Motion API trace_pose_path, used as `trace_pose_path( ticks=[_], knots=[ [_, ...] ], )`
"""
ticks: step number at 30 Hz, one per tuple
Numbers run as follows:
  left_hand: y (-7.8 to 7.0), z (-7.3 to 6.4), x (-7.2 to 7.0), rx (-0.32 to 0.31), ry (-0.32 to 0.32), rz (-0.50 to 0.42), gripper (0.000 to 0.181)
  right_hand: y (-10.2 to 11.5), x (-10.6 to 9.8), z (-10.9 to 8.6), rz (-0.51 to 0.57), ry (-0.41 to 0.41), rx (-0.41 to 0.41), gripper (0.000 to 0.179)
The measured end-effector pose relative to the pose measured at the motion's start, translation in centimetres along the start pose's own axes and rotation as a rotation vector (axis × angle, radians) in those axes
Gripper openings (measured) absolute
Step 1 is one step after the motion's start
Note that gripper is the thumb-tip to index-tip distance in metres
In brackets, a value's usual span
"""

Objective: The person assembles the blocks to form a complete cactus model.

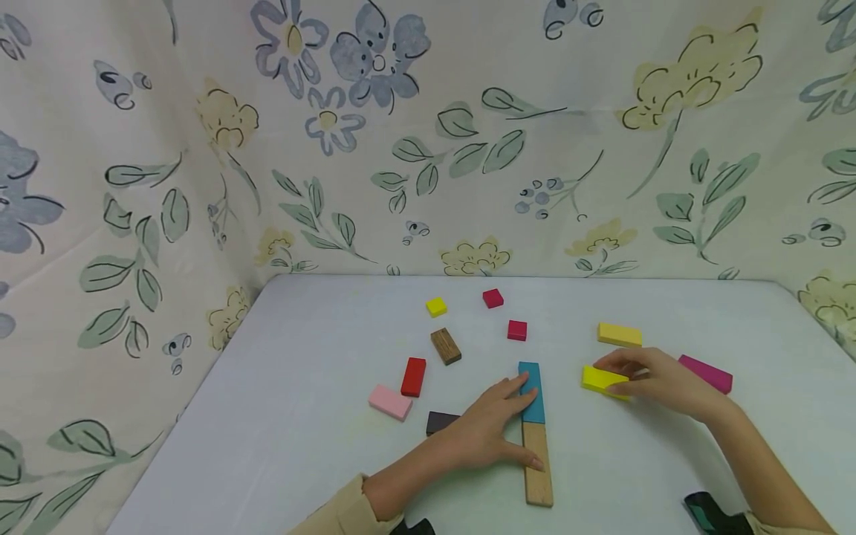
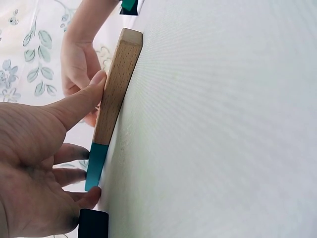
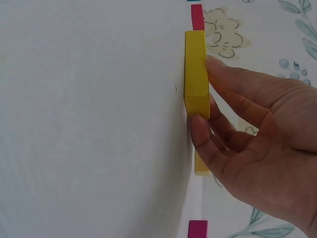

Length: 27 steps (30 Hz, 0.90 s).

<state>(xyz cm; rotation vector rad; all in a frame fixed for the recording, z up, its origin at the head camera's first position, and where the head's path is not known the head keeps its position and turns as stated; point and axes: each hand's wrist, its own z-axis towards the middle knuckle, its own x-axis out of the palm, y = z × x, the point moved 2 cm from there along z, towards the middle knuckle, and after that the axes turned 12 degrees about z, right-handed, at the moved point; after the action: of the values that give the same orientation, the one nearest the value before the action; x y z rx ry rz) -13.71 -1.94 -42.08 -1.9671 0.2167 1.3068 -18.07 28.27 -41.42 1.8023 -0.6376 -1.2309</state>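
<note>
A blue block (image 1: 532, 394) and a natural wood block (image 1: 538, 468) lie end to end in one line on the white table. Over them spreads my left hand (image 1: 491, 427), its thumb touching the wood block (image 2: 119, 84) and its fingertips on the blue block (image 2: 96, 166). To the right, my right hand (image 1: 658, 379) pinches a bright yellow block (image 1: 602, 380) between thumb and fingers. The right wrist view shows this yellow block (image 3: 195, 69) close to the tabletop; whether it touches the surface I cannot tell.
Left of the line lie a dark block (image 1: 441, 422), a pink block (image 1: 391, 402), a red block (image 1: 413, 377) and a brown block (image 1: 446, 346). Farther back are small yellow (image 1: 437, 307) and red cubes (image 1: 517, 331). A paler yellow block (image 1: 619, 334) and a magenta block (image 1: 709, 374) flank my right hand.
</note>
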Motion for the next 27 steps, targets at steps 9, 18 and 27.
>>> trace_pose_path(
  ticks=[9, 18, 27],
  knots=[
    [0.1, -0.1, 0.0, 0.013, -0.003, 0.006, 0.092, 0.9, 0.8, 0.9, 0.000, 0.025, -0.042, 0.037],
    [-0.1, 0.1, 0.0, -0.004, 0.013, 0.038, 0.093, 1.7, 1.7, 1.8, -0.022, 0.038, -0.099, 0.033],
    [0.0, 0.1, 0.1, -0.012, 0.007, 0.041, 0.094, 2.4, 2.4, 2.3, 0.002, 0.059, -0.114, 0.032]
  ],
)
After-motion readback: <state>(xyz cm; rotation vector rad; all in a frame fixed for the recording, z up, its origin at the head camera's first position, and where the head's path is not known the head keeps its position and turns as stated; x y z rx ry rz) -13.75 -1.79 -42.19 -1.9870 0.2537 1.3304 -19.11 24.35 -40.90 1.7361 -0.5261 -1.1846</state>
